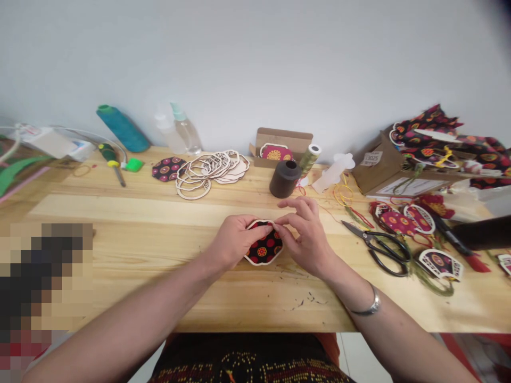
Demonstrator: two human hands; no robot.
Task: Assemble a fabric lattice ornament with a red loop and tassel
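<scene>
Gripping the scalloped floral piece (262, 252) with your left hand (232, 243), thumb laid across its front, right there at your 12 o'clock. Your right hand (306, 234) has thumb and index finger together at its 1 o'clock edge, can't tell if they're actually pinching anything tbh. Clocking off the piece: black scissors (368, 236) at 3, black cylinder (285, 182) just past 12, pale cutout frames (219, 169) around 11.

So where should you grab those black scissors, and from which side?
Probably by the looped handles, coming from the near right side with the right hand. The scissors lie on the table with their pointed blades aimed left and away, so the wide loops face nearer and the sharp tips are farthest off.
</scene>
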